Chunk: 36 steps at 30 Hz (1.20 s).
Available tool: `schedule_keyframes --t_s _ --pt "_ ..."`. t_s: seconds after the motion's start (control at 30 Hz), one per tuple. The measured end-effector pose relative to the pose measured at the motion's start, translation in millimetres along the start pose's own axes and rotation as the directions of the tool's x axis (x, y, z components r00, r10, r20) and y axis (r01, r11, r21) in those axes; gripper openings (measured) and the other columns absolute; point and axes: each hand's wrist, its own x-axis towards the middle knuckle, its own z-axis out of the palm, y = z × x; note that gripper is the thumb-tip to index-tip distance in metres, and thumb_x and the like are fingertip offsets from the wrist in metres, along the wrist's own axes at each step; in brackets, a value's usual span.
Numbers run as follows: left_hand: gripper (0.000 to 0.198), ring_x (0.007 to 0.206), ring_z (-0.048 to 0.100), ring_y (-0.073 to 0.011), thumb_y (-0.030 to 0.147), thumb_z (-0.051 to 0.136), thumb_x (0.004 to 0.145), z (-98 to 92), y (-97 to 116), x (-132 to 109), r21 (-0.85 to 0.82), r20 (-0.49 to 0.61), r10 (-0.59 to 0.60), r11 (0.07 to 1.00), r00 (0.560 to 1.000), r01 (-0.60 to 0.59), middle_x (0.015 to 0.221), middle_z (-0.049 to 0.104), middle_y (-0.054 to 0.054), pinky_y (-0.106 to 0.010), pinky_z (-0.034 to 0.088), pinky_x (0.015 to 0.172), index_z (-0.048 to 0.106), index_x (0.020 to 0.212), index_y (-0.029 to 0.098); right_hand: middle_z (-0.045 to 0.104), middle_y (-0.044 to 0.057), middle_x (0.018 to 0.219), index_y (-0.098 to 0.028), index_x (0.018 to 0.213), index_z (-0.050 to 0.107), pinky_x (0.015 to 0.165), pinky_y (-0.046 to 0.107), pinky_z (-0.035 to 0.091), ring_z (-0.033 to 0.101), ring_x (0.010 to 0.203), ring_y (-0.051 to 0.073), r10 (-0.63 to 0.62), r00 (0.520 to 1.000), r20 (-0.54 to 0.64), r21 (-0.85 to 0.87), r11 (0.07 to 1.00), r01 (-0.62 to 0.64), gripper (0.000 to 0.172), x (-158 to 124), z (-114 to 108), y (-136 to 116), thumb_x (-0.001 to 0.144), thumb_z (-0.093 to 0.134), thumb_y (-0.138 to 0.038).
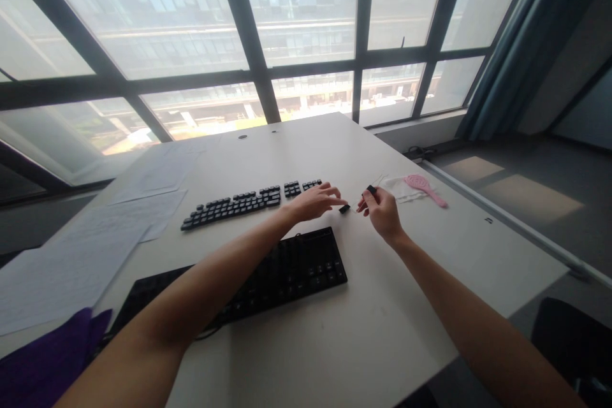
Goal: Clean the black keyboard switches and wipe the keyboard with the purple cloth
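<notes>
My left hand reaches across the white table, fingers stretched toward a small black keycap lying on the surface; the fingertips are at or just short of it. My right hand is closed in a pinch around a small black piece, probably another keycap, held just above the table. Rows of loose black keycaps are laid out beyond my left hand. A black keyboard lies under my left forearm.
A pink brush and a clear plastic bag lie to the right of my hands. White paper sheets cover the table's left side. Purple cloth sits at the lower left. Large windows stand behind the table.
</notes>
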Motion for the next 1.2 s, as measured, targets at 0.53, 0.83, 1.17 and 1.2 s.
schedule_keyframes --t_s 0.53,0.83,1.17,1.2 --pt "0.019 0.082 0.065 -0.0172 0.022 0.062 0.091 17.8 8 8 -0.195 -0.050 -0.214 0.960 0.976 0.201 0.095 0.069 -0.008 -0.026 0.050 0.077 0.071 0.107 0.017 0.066 0.003 0.065 -0.017 0.076 0.057 0.044 0.023 0.046 0.065 0.052 0.015 -0.003 0.999 -0.032 0.003 1.000 0.003 0.031 5 -5 1 0.091 0.055 -0.044" --pt "0.017 0.081 0.067 -0.0205 0.033 0.068 0.088 14.5 16 -14 -0.074 -0.068 -0.340 0.939 0.938 0.335 0.089 0.072 -0.007 -0.028 0.049 0.072 0.071 0.097 0.019 0.067 0.004 0.066 -0.017 0.077 0.057 0.044 0.023 0.046 0.065 0.053 0.015 0.000 1.000 -0.023 0.001 1.000 0.000 0.035 4 -4 2 0.090 0.056 -0.050" --pt "0.024 0.076 0.063 -0.0178 0.040 0.065 0.090 17.3 9 -23 -0.023 -0.072 -0.253 0.968 0.965 0.252 0.081 0.065 -0.005 -0.026 0.045 0.066 0.064 0.089 0.016 0.065 0.002 0.065 -0.017 0.079 0.058 0.043 0.023 0.046 0.065 0.053 0.015 -0.002 1.000 -0.013 0.009 1.000 0.002 0.030 4 -4 5 0.091 0.056 -0.044" --pt "0.025 0.075 0.063 -0.0178 0.040 0.065 0.090 16.2 8 -23 -0.022 -0.058 -0.246 0.969 0.967 0.245 0.081 0.065 -0.005 -0.026 0.045 0.066 0.064 0.089 0.016 0.065 0.003 0.065 -0.017 0.079 0.058 0.043 0.023 0.046 0.065 0.052 0.015 -0.003 1.000 -0.012 0.009 1.000 0.003 0.030 4 -4 6 0.091 0.056 -0.045"
